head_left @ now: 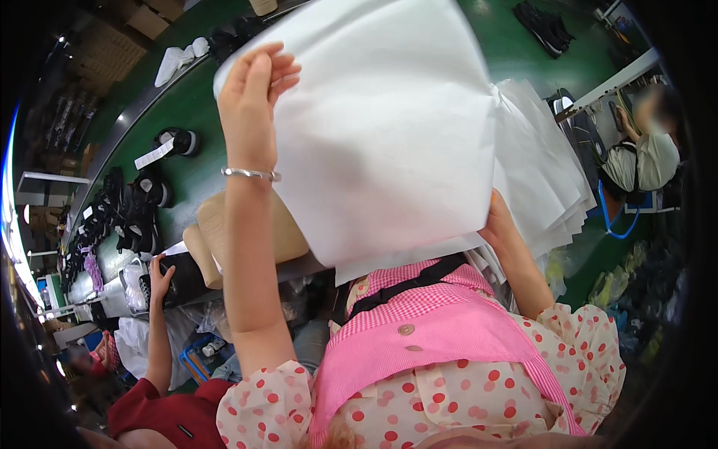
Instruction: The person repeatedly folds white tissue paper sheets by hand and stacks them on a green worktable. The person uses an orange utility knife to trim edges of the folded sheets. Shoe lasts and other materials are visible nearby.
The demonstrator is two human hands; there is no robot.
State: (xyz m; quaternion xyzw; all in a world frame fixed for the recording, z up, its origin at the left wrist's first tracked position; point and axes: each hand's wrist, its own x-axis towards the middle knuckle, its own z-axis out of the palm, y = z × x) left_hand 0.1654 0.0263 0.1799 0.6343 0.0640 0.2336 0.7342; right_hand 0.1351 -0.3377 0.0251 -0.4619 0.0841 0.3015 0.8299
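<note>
Two bare hands lifting a large white sheet above a green conveyor table.

From left to right: a co-worker's hand (159, 275) rests near black shoes (133, 213) at the table's (191, 105) near left edge; the left hand (250, 90), with a silver bracelet (250, 174) on the wrist, pinches the far left edge of the white sheet (381, 127), fingers curled over it; the right hand (499, 224) holds the near right corner, mostly hidden behind the sheet, so how its fingers close cannot be told. To the right lies a stack of similar white sheets (550, 179). The sheet looks light, thin and limp, likely to sag or crease; opposite edges seem the best holds.
</note>
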